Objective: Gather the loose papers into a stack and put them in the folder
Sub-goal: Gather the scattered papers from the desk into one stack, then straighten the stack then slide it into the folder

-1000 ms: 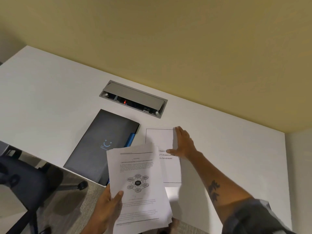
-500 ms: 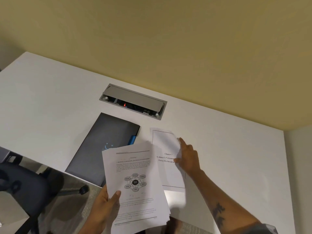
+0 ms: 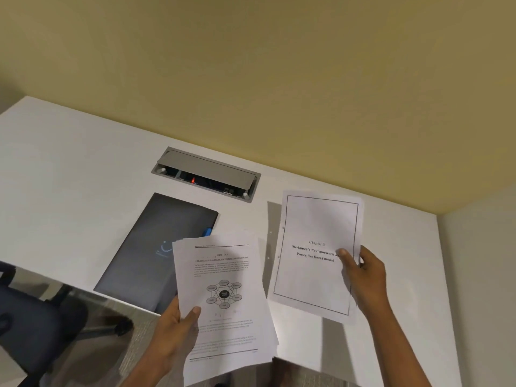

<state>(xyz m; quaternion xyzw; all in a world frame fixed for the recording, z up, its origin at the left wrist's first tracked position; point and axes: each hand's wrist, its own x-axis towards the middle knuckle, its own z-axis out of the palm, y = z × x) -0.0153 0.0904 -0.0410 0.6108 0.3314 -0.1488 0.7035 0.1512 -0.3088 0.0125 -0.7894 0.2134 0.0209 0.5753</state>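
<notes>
My left hand [image 3: 173,331] grips a fanned stack of several printed papers [image 3: 226,303] by its lower left edge; the top page shows text and a round diagram. My right hand [image 3: 365,277] pinches the right edge of a single bordered sheet titled "Chapter 3" [image 3: 312,258], lifted off the white desk and tilted toward me. A closed dark grey folder [image 3: 150,255] with a pale blue logo lies flat on the desk to the left, partly covered by the stack. A blue tab [image 3: 208,231] pokes from its right edge.
The white desk [image 3: 69,169] has a grey cable box [image 3: 206,174] with its lid raised and a red light inside, just behind the folder. A yellow wall rises behind, a white wall at right. A dark office chair [image 3: 33,317] stands below the desk's front left edge.
My right hand, which lay flat on the bordered sheet on the desk, has pinched its right edge and lifted it. The stack in my left hand has stayed roughly in place.
</notes>
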